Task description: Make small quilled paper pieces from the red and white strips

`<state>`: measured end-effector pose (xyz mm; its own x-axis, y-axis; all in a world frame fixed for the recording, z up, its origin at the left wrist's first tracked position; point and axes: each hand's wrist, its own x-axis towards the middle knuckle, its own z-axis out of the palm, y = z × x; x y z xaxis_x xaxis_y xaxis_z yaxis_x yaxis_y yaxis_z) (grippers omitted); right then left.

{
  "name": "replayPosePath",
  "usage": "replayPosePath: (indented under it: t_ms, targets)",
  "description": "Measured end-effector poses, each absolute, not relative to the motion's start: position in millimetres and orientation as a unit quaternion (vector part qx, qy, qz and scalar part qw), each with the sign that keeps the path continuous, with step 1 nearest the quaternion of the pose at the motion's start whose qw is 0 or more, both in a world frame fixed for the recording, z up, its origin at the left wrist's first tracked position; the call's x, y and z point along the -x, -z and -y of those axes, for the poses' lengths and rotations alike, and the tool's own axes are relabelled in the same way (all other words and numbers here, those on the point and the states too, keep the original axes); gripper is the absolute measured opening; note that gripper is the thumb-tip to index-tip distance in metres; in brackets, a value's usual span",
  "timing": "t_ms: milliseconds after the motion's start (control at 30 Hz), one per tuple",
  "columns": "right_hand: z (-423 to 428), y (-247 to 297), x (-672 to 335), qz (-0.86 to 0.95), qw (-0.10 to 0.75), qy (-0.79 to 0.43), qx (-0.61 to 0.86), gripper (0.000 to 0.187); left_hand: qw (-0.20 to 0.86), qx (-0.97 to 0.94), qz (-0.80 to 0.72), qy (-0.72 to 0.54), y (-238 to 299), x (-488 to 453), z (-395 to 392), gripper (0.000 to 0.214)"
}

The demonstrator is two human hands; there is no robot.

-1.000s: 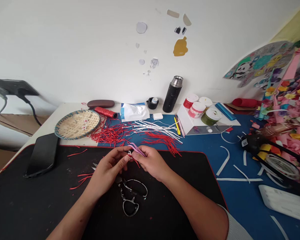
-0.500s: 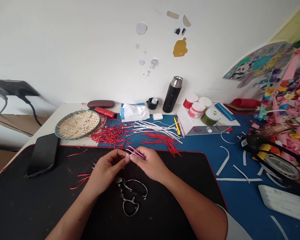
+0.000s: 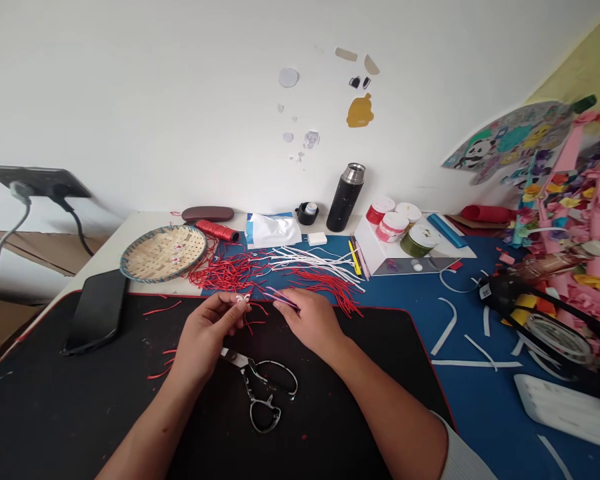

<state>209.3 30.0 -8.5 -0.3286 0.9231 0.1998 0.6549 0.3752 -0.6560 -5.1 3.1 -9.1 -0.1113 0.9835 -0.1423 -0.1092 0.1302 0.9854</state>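
My left hand pinches a small white knotted cord piece between thumb and forefinger. Thin red cord ends show just beyond those fingertips; whether they join the white piece I cannot tell. In my right hand is a pair of purple tweezers, tips pointing left, a short gap from the white piece. Black-handled scissors lie on the mat below, their blades partly hidden by my left hand. Behind the hands are piles of cut red cords and white cords.
The black mat covers the near desk. A woven basket and a phone are at left. A black flask, a yellow pen and lidded paint jars stand or lie behind. White strips are scattered at right.
My hands have moved apart: the tweezers have drawn back to the right from the white piece. My left hand has tilted slightly, and the view has shifted a little.
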Motion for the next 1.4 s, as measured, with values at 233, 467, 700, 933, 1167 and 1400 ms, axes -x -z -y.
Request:
replayPosePath:
  t_ms: [233,467,700,933,1167,1400]
  targets:
    - [-35,14,-215,0.795,0.305,-0.143,0.504,0.029,0.535,-0.387,-0.522,-0.539,8,5,-5,0.032]
    - [-18,-3,-199,0.795,0.328,-0.255,0.442,0.014,0.546,-0.347,-0.506,-0.571,5,5,-10,0.037]
    - [21,-26,-193,0.858,0.198,-0.284,0.379,0.022,0.552,-0.341,-0.503,-0.57,1,4,-7,0.036]
    - [52,-24,-201,0.899,0.06,-0.204,0.382,0.037,0.563,-0.316,-0.489,-0.587,-1,3,-6,0.038]
    - [64,-26,-192,0.915,0.024,-0.146,0.375,0.024,0.585,-0.3,-0.47,-0.589,-1,5,-6,0.036]
    - [65,-29,-188,0.922,0.006,-0.121,0.368,0.017,0.581,-0.292,-0.464,-0.601,-5,5,-6,0.035]
